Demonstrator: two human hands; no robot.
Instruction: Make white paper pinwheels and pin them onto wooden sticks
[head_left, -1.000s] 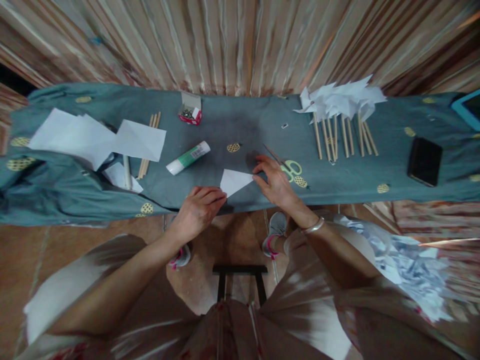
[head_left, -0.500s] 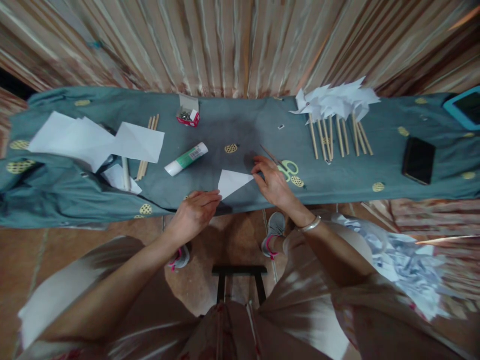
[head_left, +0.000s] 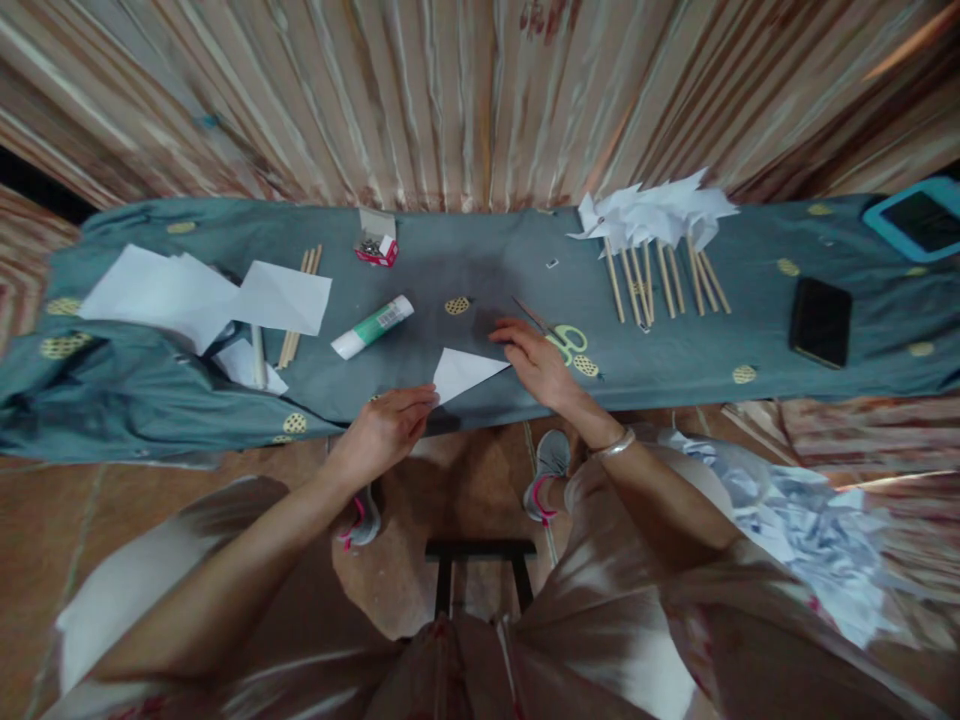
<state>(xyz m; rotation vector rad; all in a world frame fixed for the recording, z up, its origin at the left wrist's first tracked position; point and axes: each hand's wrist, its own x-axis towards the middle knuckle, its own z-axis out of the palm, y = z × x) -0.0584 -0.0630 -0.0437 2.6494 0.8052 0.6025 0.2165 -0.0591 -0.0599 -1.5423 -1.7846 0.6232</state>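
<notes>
A white sheet of paper folded into a triangle lies near the front edge of the cloth-covered table. My left hand pinches its left corner between thumb and fingers. Over the pointed right end is my right hand, its fingers stretched out and slightly apart, at or just above the tip; whether it touches the paper I cannot tell. Partly behind the right hand lie scissors with light green handles, blades pointing away to the left. A glue stick rests on its side beyond my left hand.
Paper pinwheels on wooden sticks lie at the back right. A black phone and a blue-framed device are farther right. A small red box of metal pieces sits behind the glue. White sheets and sticks lie left.
My right hand's fingers have lifted and spread from their pinch at the paper's tip, shifting slightly left. My left hand keeps its hold. The whole view has shifted a little.
</notes>
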